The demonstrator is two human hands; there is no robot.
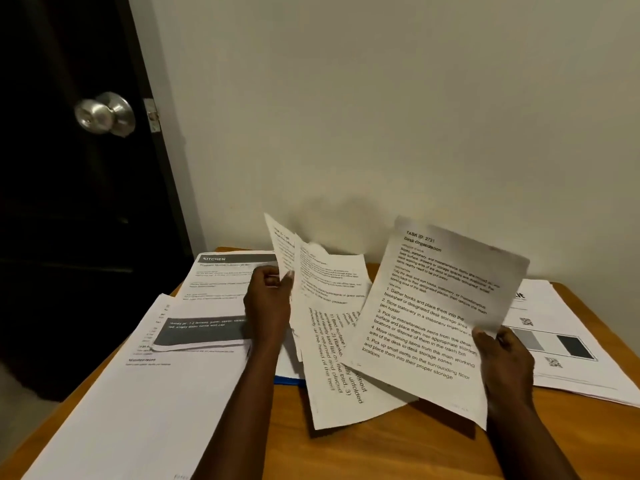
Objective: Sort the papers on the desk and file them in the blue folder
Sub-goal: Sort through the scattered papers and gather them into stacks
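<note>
Papers (pixel 329 289) fan loosely from the left grip (pixel 268 299); the right grip (pixel 505 355) pinches one sheet (pixel 433 306) by its edge. Either could slip and scatter.

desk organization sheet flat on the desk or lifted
Lifted: the right hand pinches the sheet at its edge, tilted up off the desk.

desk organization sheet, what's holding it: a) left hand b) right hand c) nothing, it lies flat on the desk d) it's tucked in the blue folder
B: the right hand pinches the Desk Organization sheet at its right edge, while the left hand holds the other sheets.
</note>
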